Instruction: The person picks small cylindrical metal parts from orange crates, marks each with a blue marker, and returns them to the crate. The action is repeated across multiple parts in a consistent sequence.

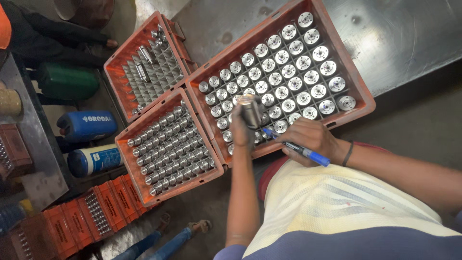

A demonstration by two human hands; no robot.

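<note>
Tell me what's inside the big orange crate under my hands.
The orange crate holds rows of upright metal cylinders in a divider grid. The left hand and right hand cover its near corner.

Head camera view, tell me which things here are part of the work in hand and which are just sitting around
In hand:
- left hand holding a metal cylinder
- right hand holding a blue marker
- big crate of matching metal parts

Lying about:
- small full crate
- nearly empty crate
- blue canisters
- green canister
- row of orange boxes
</note>
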